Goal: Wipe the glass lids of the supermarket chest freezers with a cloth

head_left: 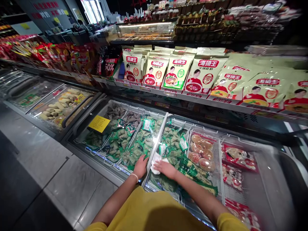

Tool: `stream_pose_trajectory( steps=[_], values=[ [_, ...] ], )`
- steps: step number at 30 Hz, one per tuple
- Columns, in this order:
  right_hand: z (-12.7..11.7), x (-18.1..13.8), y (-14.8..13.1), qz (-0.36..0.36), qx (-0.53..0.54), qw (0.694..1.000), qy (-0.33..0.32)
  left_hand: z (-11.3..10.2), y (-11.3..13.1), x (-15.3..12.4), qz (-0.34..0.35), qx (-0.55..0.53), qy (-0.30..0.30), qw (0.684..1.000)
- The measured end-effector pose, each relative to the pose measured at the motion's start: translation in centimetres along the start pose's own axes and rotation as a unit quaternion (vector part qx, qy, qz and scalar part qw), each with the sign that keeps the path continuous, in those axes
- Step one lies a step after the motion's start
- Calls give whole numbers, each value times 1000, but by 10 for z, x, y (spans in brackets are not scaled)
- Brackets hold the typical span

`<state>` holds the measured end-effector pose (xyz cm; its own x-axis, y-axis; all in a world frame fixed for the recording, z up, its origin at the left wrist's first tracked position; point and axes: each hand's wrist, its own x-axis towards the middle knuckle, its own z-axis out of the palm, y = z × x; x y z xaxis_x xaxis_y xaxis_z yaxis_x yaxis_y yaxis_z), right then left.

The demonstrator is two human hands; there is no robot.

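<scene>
My right hand (166,168) lies flat on a white cloth (156,159), pressing it against the glass lid (168,150) of a chest freezer. My left hand (141,166) rests with fingers spread on the neighbouring glass lid (101,141), just left of the metal divider. Under the glass lie green leaf-wrapped dumplings (134,144) in several wire compartments. A white band sits on my left wrist.
Round flat cakes (201,150) and red packs (238,157) fill the right compartments. A yellow label (99,123) is stuck on the left lid. Above the freezer, a shelf holds cream soup-base bags (178,70). Another freezer (57,104) stands left; grey tiled floor (60,179) is in front.
</scene>
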<state>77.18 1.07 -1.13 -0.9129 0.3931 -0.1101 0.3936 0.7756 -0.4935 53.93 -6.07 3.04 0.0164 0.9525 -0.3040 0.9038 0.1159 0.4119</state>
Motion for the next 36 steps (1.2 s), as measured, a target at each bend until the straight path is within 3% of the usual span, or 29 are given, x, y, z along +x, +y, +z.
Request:
stream_pose_trajectory(
  steps=[2,5,7,8,10,12,15,17,19,20,24,27,29,30,33,36],
  values=[
    [-45,16,33,91,-10,995,28,-1,-3,0,1,-14,-5,1000],
    [-112,40,82,274,-25,958,82,-2,-9,-1,3,-37,-15,999],
    [-132,49,98,347,-27,932,102,-2,-12,-1,7,-44,-21,999],
    [-130,50,98,365,-28,924,110,-2,-12,-1,7,-45,-22,999],
    [-105,45,82,366,-26,920,137,0,-11,-1,1,-43,-18,999],
    [-57,30,46,326,-13,928,178,2,-7,-1,-9,-38,-10,999],
    [24,-7,-17,195,24,965,173,8,0,-1,-18,-34,-2,999],
    [55,-37,-39,84,42,988,119,12,3,-2,-18,-30,-1,999],
    [58,-70,-33,37,45,995,85,16,6,-4,-19,-26,-4,999],
    [48,-86,-20,51,39,994,87,17,7,-6,-18,-24,-8,1000],
    [-15,-131,55,250,-16,950,186,26,14,-19,-6,-21,-26,999],
    [-31,-123,71,383,-37,887,254,35,22,-33,-8,-22,-33,999],
    [-11,-98,46,428,-33,854,294,40,26,-43,-15,-24,-37,999],
    [6,-84,25,424,-27,852,306,43,27,-48,-18,-24,-38,999],
    [64,-51,-45,281,-1,928,243,50,28,-61,-24,-22,-31,999],
    [96,-60,-81,144,13,977,155,56,26,-74,-29,-8,-22,999]
  ],
)
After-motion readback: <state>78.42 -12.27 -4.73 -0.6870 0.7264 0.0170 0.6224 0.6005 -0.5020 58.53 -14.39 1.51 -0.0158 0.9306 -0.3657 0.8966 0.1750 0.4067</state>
